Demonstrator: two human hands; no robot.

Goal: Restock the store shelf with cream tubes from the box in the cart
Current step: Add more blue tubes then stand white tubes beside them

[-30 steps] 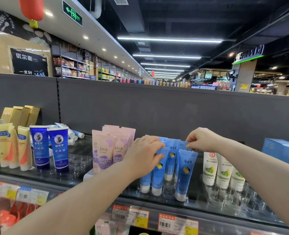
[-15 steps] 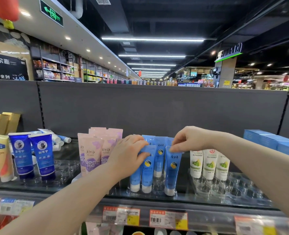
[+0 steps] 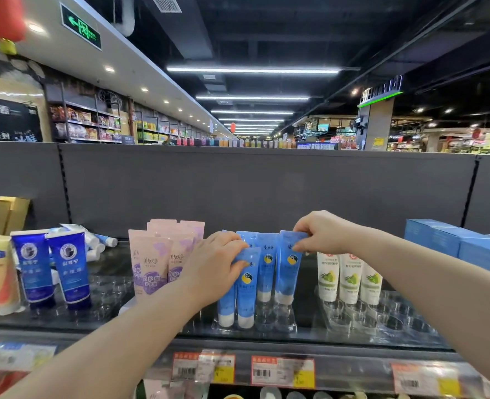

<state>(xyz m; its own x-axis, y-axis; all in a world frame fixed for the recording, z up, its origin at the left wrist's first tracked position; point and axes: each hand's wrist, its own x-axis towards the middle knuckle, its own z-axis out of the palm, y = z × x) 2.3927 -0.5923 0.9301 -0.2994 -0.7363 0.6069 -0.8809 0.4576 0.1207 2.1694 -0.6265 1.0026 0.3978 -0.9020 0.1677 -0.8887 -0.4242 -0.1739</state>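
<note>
The grip of the left hand (image 3: 215,266) pinches the crimped top of a light-blue plastic cream tube (image 3: 248,286) standing in the clear tray (image 3: 278,322) on the dark shelf (image 3: 310,312); the right hand (image 3: 324,234) likewise pinches the neighbouring blue tube (image 3: 287,272).

Supermarket. Shelf (image 3: 310,335) at bottom of frame, barcode price tags (image 3: 282,371) along edge, cream tubes (image 3: 267,269) in rows; stocked aisles (image 3: 88,122) left, green exit sign (image 3: 81,28) upper left.
</note>
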